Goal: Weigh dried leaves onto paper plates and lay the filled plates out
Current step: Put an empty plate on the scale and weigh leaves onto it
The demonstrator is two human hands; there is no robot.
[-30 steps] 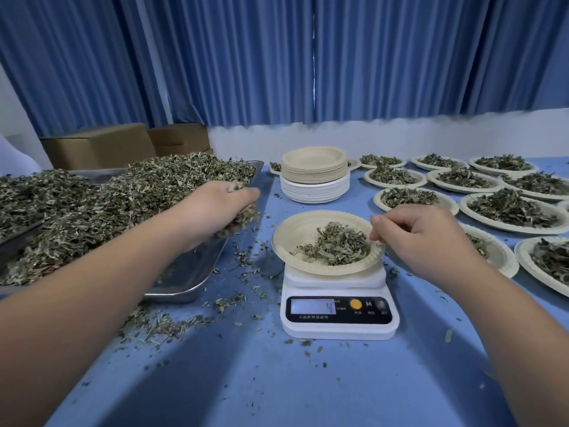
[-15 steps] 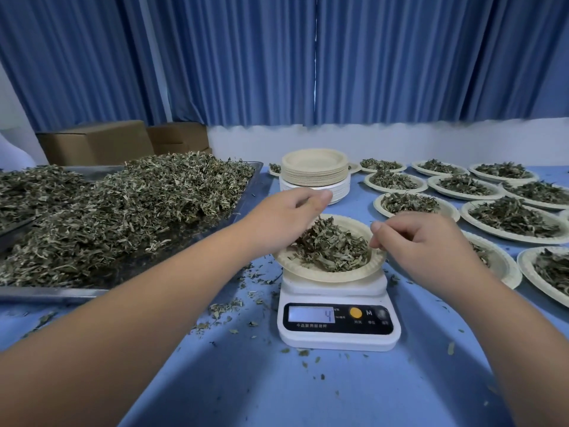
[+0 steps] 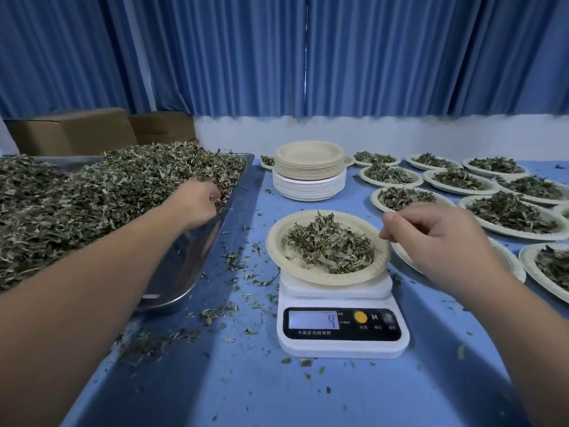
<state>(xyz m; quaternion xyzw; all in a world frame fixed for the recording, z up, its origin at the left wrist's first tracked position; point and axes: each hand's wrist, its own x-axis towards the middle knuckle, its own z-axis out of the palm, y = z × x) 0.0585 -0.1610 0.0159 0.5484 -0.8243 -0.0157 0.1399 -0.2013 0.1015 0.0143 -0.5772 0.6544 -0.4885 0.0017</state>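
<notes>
Blue curtains (image 3: 400, 57) behind; blue table (image 3: 246, 392) strewn with leaf crumbs (image 3: 215, 312).

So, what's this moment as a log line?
left hand: grips leaves in tray | right hand: curled at plate rim | plate: on scale

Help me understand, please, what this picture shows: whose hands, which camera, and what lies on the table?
No machine here: a person works bare-handed, and the one camera sits on their head, looking down. On the blue table a paper plate of leaves sits on a white scale. The left hand grabs dried leaves in the metal tray; the right hand curls by the plate's rim, perhaps pinching it. Behind stands a stack of empty plates; filled plates lie to the right.
</notes>
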